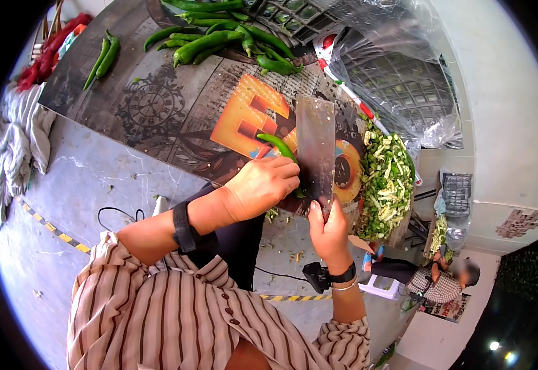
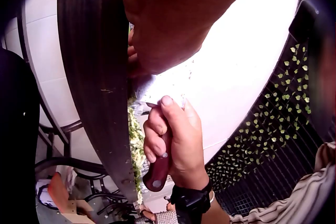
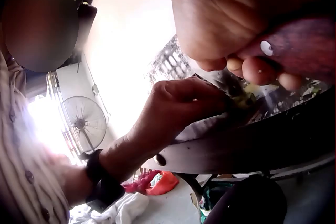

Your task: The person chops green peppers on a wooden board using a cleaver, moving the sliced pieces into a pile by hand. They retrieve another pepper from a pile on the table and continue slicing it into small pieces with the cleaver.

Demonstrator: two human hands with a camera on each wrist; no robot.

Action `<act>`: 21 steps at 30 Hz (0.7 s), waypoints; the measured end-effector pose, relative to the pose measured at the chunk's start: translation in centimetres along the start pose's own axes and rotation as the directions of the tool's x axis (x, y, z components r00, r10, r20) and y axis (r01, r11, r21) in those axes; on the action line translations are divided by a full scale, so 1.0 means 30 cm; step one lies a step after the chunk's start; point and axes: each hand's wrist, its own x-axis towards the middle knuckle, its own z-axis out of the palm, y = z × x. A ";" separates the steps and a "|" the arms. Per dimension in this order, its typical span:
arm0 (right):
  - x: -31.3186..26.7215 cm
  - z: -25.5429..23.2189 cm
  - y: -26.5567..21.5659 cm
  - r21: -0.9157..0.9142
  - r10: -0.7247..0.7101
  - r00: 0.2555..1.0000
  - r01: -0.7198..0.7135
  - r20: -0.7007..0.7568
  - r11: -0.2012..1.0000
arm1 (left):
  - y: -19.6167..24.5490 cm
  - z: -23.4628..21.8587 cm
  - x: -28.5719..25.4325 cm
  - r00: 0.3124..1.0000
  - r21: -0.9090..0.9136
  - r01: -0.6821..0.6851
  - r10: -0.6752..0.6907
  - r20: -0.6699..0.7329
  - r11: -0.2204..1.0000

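Observation:
My left hand (image 1: 263, 182) pinches a long green chili pepper (image 1: 276, 145) against the printed tabletop (image 1: 186, 139); its tip sticks out beyond the fingers. Right beside those fingers stands the broad blade of a cleaver (image 1: 316, 142). My right hand (image 1: 330, 237) grips the cleaver, thumb up near the base of the blade. In the left wrist view, fingers curl round its dark red riveted handle (image 2: 159, 163). A heap of chopped green pepper (image 1: 387, 185) lies just right of the blade. The right wrist view shows my left hand (image 3: 173, 106) bent over the pepper.
Several whole green peppers (image 1: 210, 43) lie at the table's far side, with two more peppers (image 1: 105, 58) apart at the left. A plastic-covered crate (image 1: 398, 80) stands beyond the chopped heap. Another person (image 1: 438, 280) is in the background at right. Cloths (image 1: 22, 135) hang at left.

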 end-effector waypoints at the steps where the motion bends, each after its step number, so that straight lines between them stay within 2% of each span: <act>1: 0.007 -0.004 -0.008 0.009 0.001 1.000 -0.001 0.012 1.000 | 0.000 -0.001 0.002 1.000 -0.001 0.001 -0.001 -0.001 1.000; 6: 0.037 -0.008 -0.003 0.004 -0.010 0.999 0.009 0.046 1.000 | 0.002 0.000 0.001 1.000 0.014 0.000 -0.001 0.005 1.000; 11: 0.135 0.000 -0.030 -0.020 -0.114 0.988 0.117 0.101 0.993 | -0.006 0.007 -0.003 1.000 -0.001 -0.004 0.004 -0.015 1.000; 12: 0.142 -0.003 -0.022 0.011 -0.087 0.988 0.086 0.124 0.996 | -0.007 0.005 -0.004 1.000 -0.016 -0.004 0.004 -0.013 1.000; 16: 0.163 -0.015 -0.018 0.042 -0.114 0.986 0.109 0.121 0.993 | 0.002 -0.011 0.000 1.000 0.007 0.006 -0.005 -0.013 1.000; 18: 0.161 -0.011 0.007 0.002 -0.162 0.980 0.163 0.115 0.987 | 0.011 -0.035 -0.008 0.995 0.051 0.030 -0.025 -0.099 0.998; 19: 0.162 -0.013 0.004 0.006 -0.160 0.980 0.161 0.120 0.987 | 0.010 -0.057 -0.010 0.995 0.050 0.037 -0.032 -0.097 0.998; 21: 0.167 -0.022 -0.011 0.052 -0.116 0.982 0.109 0.147 0.993 | -0.022 -0.109 -0.007 0.973 0.158 0.176 -0.148 -0.175 0.972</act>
